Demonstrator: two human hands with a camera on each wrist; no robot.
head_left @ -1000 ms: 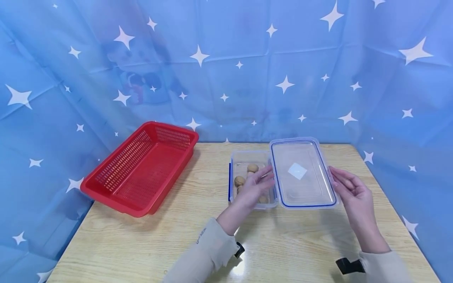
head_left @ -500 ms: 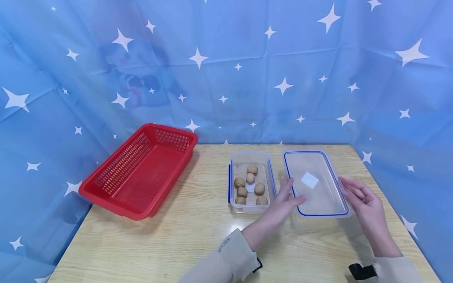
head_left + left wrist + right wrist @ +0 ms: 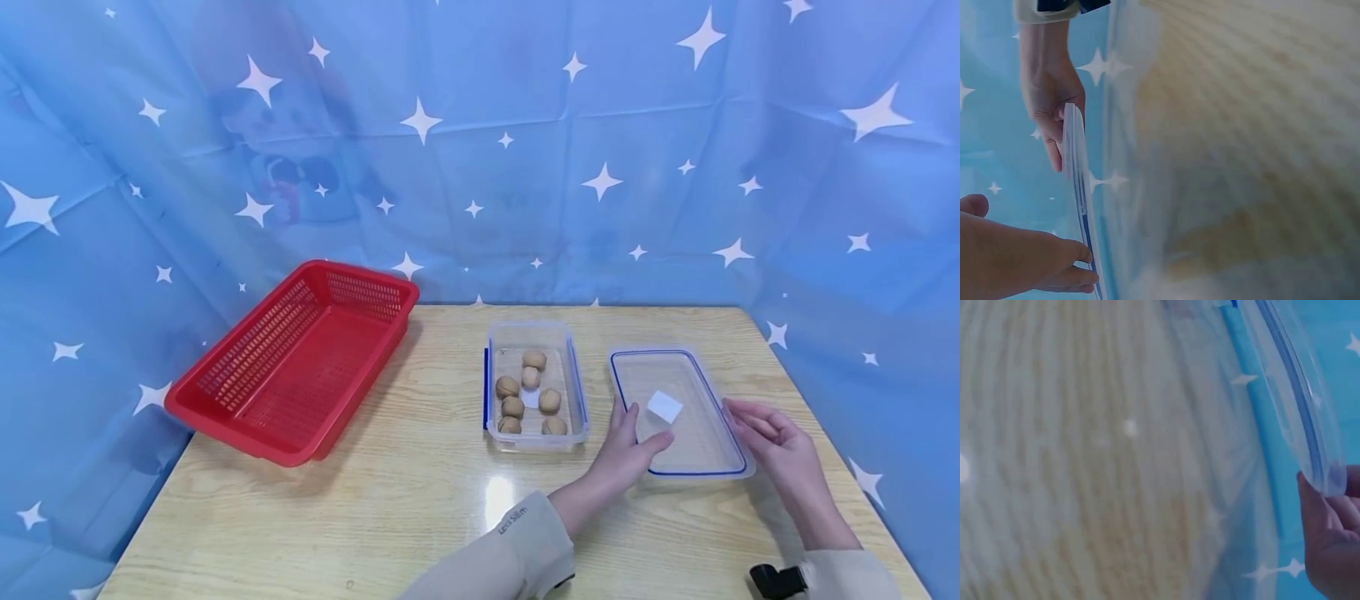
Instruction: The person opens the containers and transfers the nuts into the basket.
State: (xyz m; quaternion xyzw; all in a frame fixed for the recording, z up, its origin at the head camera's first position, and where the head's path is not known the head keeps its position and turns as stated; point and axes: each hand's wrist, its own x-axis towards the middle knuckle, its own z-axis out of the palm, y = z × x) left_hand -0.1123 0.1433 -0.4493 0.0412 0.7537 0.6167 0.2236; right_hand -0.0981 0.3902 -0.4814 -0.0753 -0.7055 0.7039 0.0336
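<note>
A clear plastic lid (image 3: pixel 693 446) with a blue seal and a white square label hangs low over the table's right side, held at both sides. My left hand (image 3: pixel 621 454) grips its left edge, thumb on top and fingers underneath. On the opposite edge my right hand (image 3: pixel 780 446) pinches the rim between thumb and fingers. In the left wrist view the lid (image 3: pixel 1082 187) shows edge-on between both hands. Left of it stands the clear food container (image 3: pixel 581 429), uncovered, with several walnuts (image 3: pixel 550 401) on its bottom.
A red plastic basket (image 3: pixel 352 392) with slotted sides stands on the left of the wooden table (image 3: pixel 420 508). A blue star-patterned curtain (image 3: pixel 480 150) hangs behind and along both sides of the table.
Both hands have carried the lid right and down, from beside the container's rim to lower over the table. The walnuts came into full view as the left hand moved off the container.
</note>
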